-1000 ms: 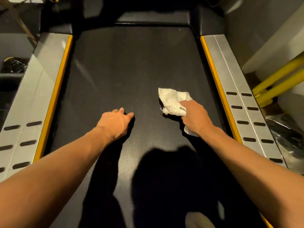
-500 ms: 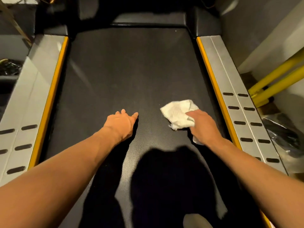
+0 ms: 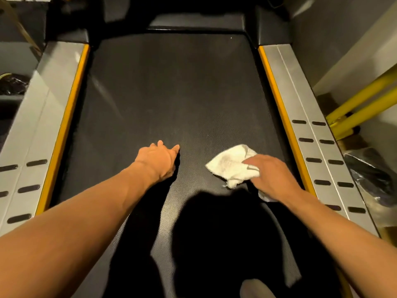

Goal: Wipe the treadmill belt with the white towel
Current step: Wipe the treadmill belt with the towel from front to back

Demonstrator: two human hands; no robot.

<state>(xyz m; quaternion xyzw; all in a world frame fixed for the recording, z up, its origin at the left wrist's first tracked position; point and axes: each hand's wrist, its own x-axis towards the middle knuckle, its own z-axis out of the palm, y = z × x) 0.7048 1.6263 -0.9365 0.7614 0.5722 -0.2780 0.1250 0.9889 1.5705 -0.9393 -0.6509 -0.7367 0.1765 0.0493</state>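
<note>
At the far left a dark bundle (image 3: 11,83) lies on the floor beside the treadmill. Next comes the left rail (image 3: 32,125), silver with dark slots, edged on its inner side by a yellow strip (image 3: 64,130). The black belt (image 3: 171,93) fills the middle, textured and dull, with a dark shadow across its near part. The left hand (image 3: 158,161) rests palm down on the belt, a little left of centre, its fingers (image 3: 175,148) close together and pointing up the belt, holding nothing; whether the fingertips curl under cannot be told. Just right of it, apart from it, the towel (image 3: 231,166) lies crumpled on the belt, white with a greyish smudge on its upper face. The right hand (image 3: 272,177) presses down on the towel's right part, fingers held together and laid over the cloth, and a corner of towel pokes out beneath the wrist. Beyond the hand runs the right yellow strip (image 3: 279,117), then the right rail (image 3: 305,108), slotted like the other. Farther right, two yellow bars (image 3: 363,104) slant against the wall, and a dark shiny bag (image 3: 373,179) sits on the floor below them.
</note>
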